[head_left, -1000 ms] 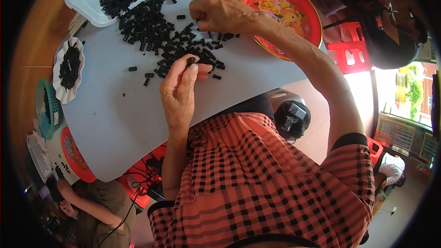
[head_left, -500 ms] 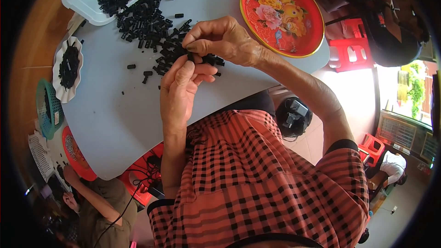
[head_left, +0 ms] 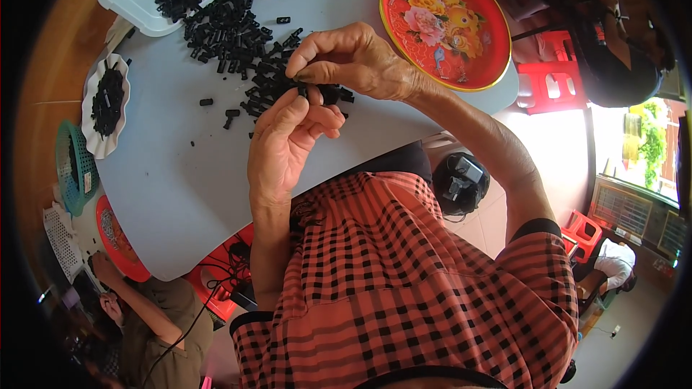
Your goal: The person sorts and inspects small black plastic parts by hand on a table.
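My left hand (head_left: pixel 280 142) pinches a small black plastic part (head_left: pixel 303 91) upright between thumb and forefinger, its other fingers loosely curled. Just above that part, my right hand (head_left: pixel 360 65) has thumb and forefinger pressed together; whatever is between those tips is too small to make out. Beneath and beyond both hands spreads a loose pile of short black plastic parts (head_left: pixel 223 39) on the pale grey table (head_left: pixel 180 173). A few single parts lie apart from the pile, to the left of my left hand.
A white tray (head_left: pixel 122 0) with more black parts stands at the far left, near a scalloped white dish (head_left: pixel 122 137) of thin black pieces. A round red floral tray (head_left: pixel 497 57) lies at the right. Another person's arm (head_left: pixel 148 310) works at the lower left, beside a green basket (head_left: pixel 88 184).
Both hands stay together over the pile. My left hand has tilted slightly and its curled fingers have shifted; the black part shows a little more between the fingertips.
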A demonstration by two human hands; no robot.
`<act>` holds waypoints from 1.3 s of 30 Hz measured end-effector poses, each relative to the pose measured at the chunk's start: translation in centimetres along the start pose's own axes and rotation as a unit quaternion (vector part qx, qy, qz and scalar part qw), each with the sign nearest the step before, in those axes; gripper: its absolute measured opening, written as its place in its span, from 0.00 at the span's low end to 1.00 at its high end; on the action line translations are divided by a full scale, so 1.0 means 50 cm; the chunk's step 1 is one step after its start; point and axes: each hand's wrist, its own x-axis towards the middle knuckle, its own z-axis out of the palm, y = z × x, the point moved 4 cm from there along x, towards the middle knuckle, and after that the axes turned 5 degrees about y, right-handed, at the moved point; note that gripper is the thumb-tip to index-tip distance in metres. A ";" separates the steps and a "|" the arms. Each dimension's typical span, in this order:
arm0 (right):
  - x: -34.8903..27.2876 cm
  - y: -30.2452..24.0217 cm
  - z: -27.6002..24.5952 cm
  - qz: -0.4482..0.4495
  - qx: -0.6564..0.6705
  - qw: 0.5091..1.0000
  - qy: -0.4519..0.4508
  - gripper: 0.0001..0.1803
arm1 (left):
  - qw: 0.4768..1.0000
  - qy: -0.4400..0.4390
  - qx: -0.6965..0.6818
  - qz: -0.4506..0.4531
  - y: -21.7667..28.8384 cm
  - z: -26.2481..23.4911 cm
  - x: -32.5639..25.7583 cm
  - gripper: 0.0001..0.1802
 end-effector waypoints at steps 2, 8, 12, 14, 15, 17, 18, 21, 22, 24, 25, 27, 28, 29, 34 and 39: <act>0.001 0.003 0.000 -0.004 -0.002 1.000 -0.004 0.05 | 0.999 -0.013 -0.026 -0.014 -0.002 -0.004 0.003 0.14; -0.005 0.017 0.004 -0.023 -0.005 1.000 0.019 0.05 | 0.990 -0.068 -0.116 -0.044 -0.010 -0.004 0.004 0.13; -0.012 0.022 0.008 -0.037 -0.041 0.997 0.050 0.04 | 0.997 -0.019 -0.063 -0.032 -0.011 -0.006 0.003 0.13; -0.016 0.024 0.013 -0.049 -0.066 0.994 0.070 0.04 | 0.999 0.014 -0.016 -0.024 -0.012 -0.001 -0.002 0.14; -0.018 0.025 0.013 -0.061 -0.093 0.990 0.089 0.04 | 0.999 0.036 0.033 0.011 -0.009 0.003 -0.004 0.14; -0.019 0.023 0.019 -0.101 -0.120 0.982 0.104 0.03 | 0.994 0.060 0.082 0.047 -0.004 0.004 -0.007 0.15; -0.021 0.019 0.020 -0.140 -0.148 0.972 0.119 0.03 | 0.992 0.054 0.096 0.062 -0.002 0.005 -0.006 0.15; -0.026 0.034 0.016 -0.111 -0.075 0.983 0.122 0.03 | 0.991 0.059 0.100 0.069 -0.003 0.008 -0.008 0.15; -0.027 0.038 0.015 -0.110 -0.074 0.984 0.122 0.03 | 0.992 0.068 0.090 0.061 -0.005 0.007 -0.009 0.16; -0.027 0.040 0.013 -0.132 -0.071 0.982 0.116 0.04 | 0.992 0.064 0.094 0.062 -0.005 0.007 -0.006 0.16; -0.027 0.039 0.012 -0.133 -0.070 0.982 0.116 0.04 | 0.992 0.059 0.096 0.065 -0.005 0.009 -0.007 0.16; -0.029 0.024 0.016 -0.218 -0.176 0.955 0.097 0.05 | 0.989 0.063 0.113 0.068 -0.006 0.008 -0.012 0.16; -0.027 0.025 0.013 -0.219 -0.175 0.955 0.096 0.05 | 0.987 0.069 0.129 0.070 -0.006 0.006 -0.012 0.16; -0.026 0.026 0.011 -0.221 -0.176 0.956 0.084 0.06 | 0.987 0.070 0.129 0.071 -0.004 0.005 -0.012 0.16; -0.038 0.007 0.023 -0.204 -0.241 0.944 0.098 0.20 | 0.997 0.045 0.030 0.050 0.010 -0.003 -0.011 0.16; -0.037 0.003 0.036 -0.242 -0.284 0.922 0.101 0.25 | 0.993 0.097 0.034 0.053 0.015 -0.004 -0.016 0.14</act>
